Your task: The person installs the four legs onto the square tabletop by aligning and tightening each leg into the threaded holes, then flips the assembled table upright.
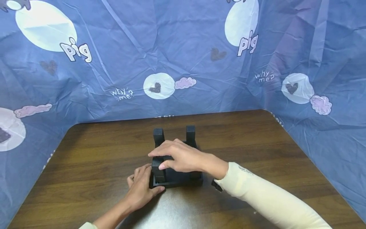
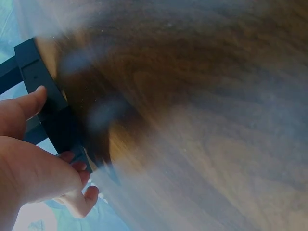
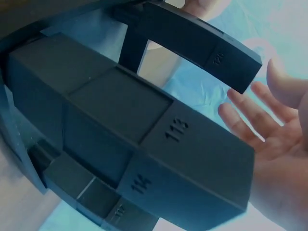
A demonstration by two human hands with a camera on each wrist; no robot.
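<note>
A black base (image 1: 183, 183) with several upright black posts sits on the table. My left hand (image 1: 141, 187) grips its near left corner, the thumb along the front and the fingers at the left side; the left wrist view shows thumb and fingers on the black frame (image 2: 41, 67). Above the base, my right hand (image 1: 178, 157) has its thumb and fingers spread around the top of the near left post (image 1: 158, 170). In the right wrist view a gap shows between that hand (image 3: 284, 125) and the post's end (image 3: 240, 72). A nearer post (image 3: 192, 139) bears the numbers 113 and 114.
Two far posts, left (image 1: 158, 135) and right (image 1: 190, 133), stand behind the right hand. The brown wooden table (image 1: 100, 152) extends around the base. Blue printed cloth (image 1: 206, 63) hangs behind and at the sides.
</note>
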